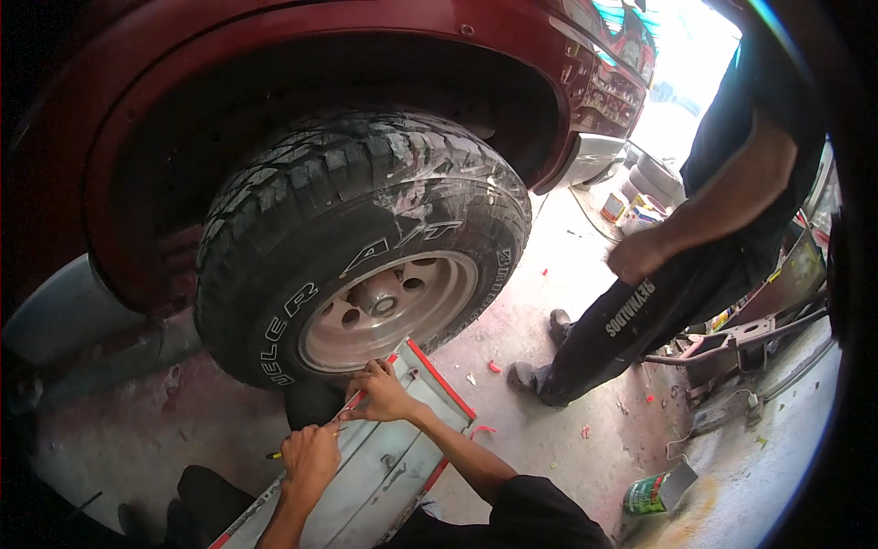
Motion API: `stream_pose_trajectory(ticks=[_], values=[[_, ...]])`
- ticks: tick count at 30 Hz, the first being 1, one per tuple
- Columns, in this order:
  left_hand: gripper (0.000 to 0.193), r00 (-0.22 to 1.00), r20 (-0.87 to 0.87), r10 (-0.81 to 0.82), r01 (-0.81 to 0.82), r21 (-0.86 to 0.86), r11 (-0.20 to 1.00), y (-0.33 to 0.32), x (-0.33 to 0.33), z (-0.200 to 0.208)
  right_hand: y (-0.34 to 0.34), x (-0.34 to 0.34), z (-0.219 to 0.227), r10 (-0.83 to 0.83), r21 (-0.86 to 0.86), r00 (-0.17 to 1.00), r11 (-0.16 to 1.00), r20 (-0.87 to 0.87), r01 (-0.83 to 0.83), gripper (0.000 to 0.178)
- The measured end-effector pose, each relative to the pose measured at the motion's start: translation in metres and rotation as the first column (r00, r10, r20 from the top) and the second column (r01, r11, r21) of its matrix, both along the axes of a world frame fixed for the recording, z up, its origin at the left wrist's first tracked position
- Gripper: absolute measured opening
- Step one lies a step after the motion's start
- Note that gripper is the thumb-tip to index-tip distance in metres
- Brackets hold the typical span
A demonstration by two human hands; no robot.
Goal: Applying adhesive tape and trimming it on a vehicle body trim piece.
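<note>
A long pale grey panel (366,471) with red strips along its edges lies slanted in front of me, its far end near the wheel (393,306). My left hand (309,462) is closed at the panel's left edge around a slim tool (273,456); only its yellow-and-black end shows, so its kind is unclear. Just ahead of it, my right hand (380,393) bends over the same edge, fingertips pinched on the red strip (354,403). A loose red piece (483,430) hangs off the panel's right edge.
A dark red vehicle (366,20) with a big black tyre (274,238) stands ahead. On the right, another person (695,229) stands close by. Red scraps (495,366) litter the floor. A green can (647,494) lies at lower right, below metal parts (741,339) along the wall.
</note>
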State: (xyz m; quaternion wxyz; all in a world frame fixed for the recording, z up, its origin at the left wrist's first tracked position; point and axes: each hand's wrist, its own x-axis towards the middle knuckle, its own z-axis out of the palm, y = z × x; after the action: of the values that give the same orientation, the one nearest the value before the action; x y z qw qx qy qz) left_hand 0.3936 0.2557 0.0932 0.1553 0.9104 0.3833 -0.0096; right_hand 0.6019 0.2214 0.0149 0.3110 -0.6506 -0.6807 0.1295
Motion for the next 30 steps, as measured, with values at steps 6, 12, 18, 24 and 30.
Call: stream_pose_trajectory(ticks=[6, 12, 18, 24, 30], values=[[0.022, 0.996, 0.072, 0.049, -0.043, -0.079, 0.996, 0.001, -0.006, -0.003, 0.0, -0.002, 0.015, -0.01, -0.16, 1.0, 0.987, -0.003, 0.009, 0.045], [0.028, 0.978, 0.175, 0.111, -0.079, -0.181, 0.98, 0.002, -0.022, 0.0, 0.001, -0.008, 0.024, -0.011, -0.179, 1.0, 0.984, -0.016, 0.008, 0.047], [0.033, 0.94, 0.28, 0.195, -0.126, -0.247, 0.961, 0.003, -0.039, -0.001, 0.001, -0.012, 0.024, -0.034, -0.182, 0.999, 0.983, -0.003, 0.033, 0.041], [0.039, 0.929, 0.287, 0.232, -0.159, -0.255, 0.954, -0.005, -0.051, 0.011, -0.005, -0.023, 0.03, 0.084, -0.091, 0.991, 0.991, -0.102, -0.093, 0.021], [0.031, 0.876, 0.335, 0.348, -0.286, -0.221, 0.933, -0.02, -0.067, 0.024, -0.001, -0.016, 0.038, 0.144, -0.155, 0.98, 0.974, -0.139, -0.165, 0.022]])
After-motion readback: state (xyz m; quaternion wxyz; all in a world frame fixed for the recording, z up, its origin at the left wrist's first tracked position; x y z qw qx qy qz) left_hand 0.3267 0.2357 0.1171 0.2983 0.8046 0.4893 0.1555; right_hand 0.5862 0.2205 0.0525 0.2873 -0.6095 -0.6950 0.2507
